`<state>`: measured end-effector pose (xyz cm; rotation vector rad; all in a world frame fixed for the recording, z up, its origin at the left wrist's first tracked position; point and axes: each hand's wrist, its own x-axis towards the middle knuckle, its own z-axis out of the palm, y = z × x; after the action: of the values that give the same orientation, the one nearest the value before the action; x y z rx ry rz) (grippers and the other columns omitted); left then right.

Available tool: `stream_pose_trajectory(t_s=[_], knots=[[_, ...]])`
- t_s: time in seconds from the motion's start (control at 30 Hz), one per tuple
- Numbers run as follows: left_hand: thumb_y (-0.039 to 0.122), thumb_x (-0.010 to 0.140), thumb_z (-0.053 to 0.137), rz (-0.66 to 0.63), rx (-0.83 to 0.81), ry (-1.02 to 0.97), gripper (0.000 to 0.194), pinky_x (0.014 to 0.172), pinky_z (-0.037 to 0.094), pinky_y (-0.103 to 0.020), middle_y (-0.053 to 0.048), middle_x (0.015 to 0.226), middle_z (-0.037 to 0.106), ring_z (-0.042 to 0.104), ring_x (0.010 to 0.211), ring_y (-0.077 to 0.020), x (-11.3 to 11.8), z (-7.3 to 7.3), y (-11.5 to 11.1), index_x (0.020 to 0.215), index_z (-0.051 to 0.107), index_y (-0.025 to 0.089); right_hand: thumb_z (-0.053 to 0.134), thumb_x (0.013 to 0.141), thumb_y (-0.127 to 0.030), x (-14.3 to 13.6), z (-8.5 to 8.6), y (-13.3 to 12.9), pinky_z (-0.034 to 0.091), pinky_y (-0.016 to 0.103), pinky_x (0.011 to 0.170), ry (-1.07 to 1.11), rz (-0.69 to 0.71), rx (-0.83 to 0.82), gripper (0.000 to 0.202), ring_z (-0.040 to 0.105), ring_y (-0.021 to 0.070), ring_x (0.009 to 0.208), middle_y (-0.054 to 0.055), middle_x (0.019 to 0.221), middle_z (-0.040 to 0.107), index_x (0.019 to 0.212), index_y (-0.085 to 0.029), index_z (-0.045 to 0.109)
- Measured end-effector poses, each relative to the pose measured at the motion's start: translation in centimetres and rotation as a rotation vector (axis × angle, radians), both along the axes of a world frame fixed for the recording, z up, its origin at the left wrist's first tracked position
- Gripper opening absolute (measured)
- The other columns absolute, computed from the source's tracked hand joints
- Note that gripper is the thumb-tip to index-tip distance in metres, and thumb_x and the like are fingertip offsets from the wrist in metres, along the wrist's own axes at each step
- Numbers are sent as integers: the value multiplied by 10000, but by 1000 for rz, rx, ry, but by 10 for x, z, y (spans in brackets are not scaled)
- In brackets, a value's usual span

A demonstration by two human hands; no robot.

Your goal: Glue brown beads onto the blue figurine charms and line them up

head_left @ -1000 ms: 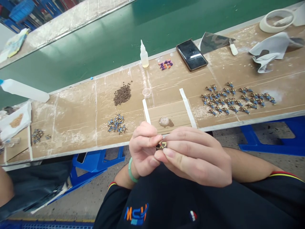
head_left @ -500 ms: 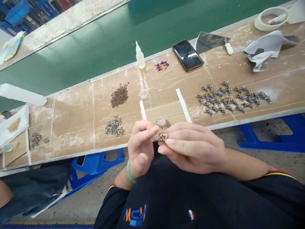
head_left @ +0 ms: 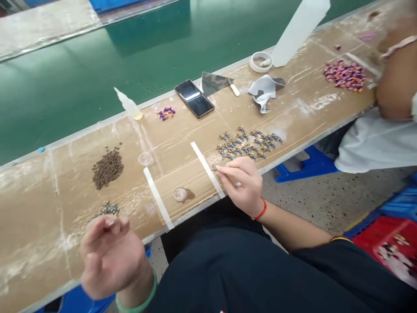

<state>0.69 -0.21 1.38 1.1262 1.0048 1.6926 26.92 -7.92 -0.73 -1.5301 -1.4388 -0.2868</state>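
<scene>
My right hand (head_left: 243, 184) pinches a small painted figure (head_left: 214, 167) between thumb and fingertips, just over the right-hand strip of white tape (head_left: 207, 169). Many similar gold-and-blue figures (head_left: 247, 142) lie spread out beyond that hand. My left hand (head_left: 112, 256) is empty, palm up with loosely curled fingers apart, near the table's front edge. Partly hidden behind it is a pile of gold-and-blue figures (head_left: 109, 208). Between the hands, a small clear round dish (head_left: 180, 194) rests on a piece of cardboard (head_left: 195, 184).
A heap of small brown discs (head_left: 108, 168), a clear lid (head_left: 145, 158) and a dropper bottle (head_left: 128, 104) are at left. Farther back lie purple-orange pieces (head_left: 166, 113), a phone (head_left: 194, 98) and a tape roll (head_left: 261, 62). Another person's arm (head_left: 395, 74) is at right.
My hands have parted: the right moved right with the small figure, the left moved left and opened near the left pile. The camera view has swung right.
</scene>
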Motion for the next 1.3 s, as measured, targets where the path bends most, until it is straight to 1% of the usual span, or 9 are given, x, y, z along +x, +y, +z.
stream_pose_trajectory(t_s=[0.13, 0.3, 0.43, 0.53, 0.73, 0.83, 0.93, 1.1, 1.3], knots=[[356, 637, 580, -1, -25, 0, 336, 538, 308, -287, -28, 769, 541, 386, 638, -152, 2, -6, 5, 857, 806, 240, 674, 888, -100, 22, -22, -2, 500, 375, 783, -76, -142, -89, 135, 591, 189, 820, 20, 837, 701, 929, -225, 703], [370, 666, 579, -27, -14, 30, 324, 555, 306, -298, -21, 774, 510, 383, 650, -153, 9, -4, 9, 872, 783, 227, 678, 880, -168, 24, -32, 12, 374, 393, 771, -149, -256, -245, 165, 495, 220, 845, 35, 760, 613, 720, -209, 674], [409, 655, 539, 42, -21, 89, 313, 542, 275, -306, -13, 761, 457, 337, 631, -153, 7, -1, 10, 814, 750, 242, 700, 845, -199, 23, -33, 15, 355, 399, 774, -164, -266, -341, 8, 492, 248, 896, 53, 840, 627, 843, -204, 707], [412, 658, 493, 118, -38, 108, 311, 541, 232, -320, -26, 758, 441, 321, 637, -172, 0, 2, 8, 769, 735, 251, 716, 830, -230, 23, -29, 8, 393, 417, 793, -157, -256, -375, 123, 516, 266, 920, 68, 888, 648, 948, -194, 711], [305, 731, 518, 230, -89, 279, 284, 549, 309, -380, -26, 743, 536, 370, 649, -223, -39, 1, 12, 843, 775, 347, 648, 883, -188, 23, -17, 2, 437, 411, 829, -79, -163, -319, 38, 592, 229, 852, 18, 813, 712, 870, -212, 675], [213, 731, 644, 288, -82, 333, 246, 572, 408, -369, 24, 736, 619, 453, 627, -183, -66, -7, 11, 893, 784, 336, 644, 897, -195, 21, -12, 1, 456, 388, 822, -77, -48, -272, 79, 616, 214, 807, 10, 788, 734, 829, -219, 677], [184, 734, 800, 415, -48, 527, 197, 738, 523, -344, 33, 847, 716, 622, 759, -158, -89, -14, -3, 911, 771, 263, 685, 872, -216, 20, -15, 1, 479, 370, 810, -89, 33, -209, 33, 639, 212, 783, 22, 792, 749, 858, -231, 711], [226, 819, 741, 93, -244, 965, 61, 655, 505, -278, -18, 801, 724, 638, 703, -140, -103, -22, -30, 865, 754, 187, 733, 805, -338, 23, -38, 12, 481, 359, 670, -113, 66, -41, 101, 651, 217, 648, 29, 637, 691, 846, -250, 762], [217, 838, 710, 127, -180, 1119, 80, 704, 506, -310, -54, 925, 704, 633, 825, -183, -97, -33, -37, 912, 711, 188, 719, 782, -431, 20, -46, 19, 456, 362, 617, -116, 57, 20, 157, 619, 203, 577, 10, 541, 616, 760, -276, 740]])
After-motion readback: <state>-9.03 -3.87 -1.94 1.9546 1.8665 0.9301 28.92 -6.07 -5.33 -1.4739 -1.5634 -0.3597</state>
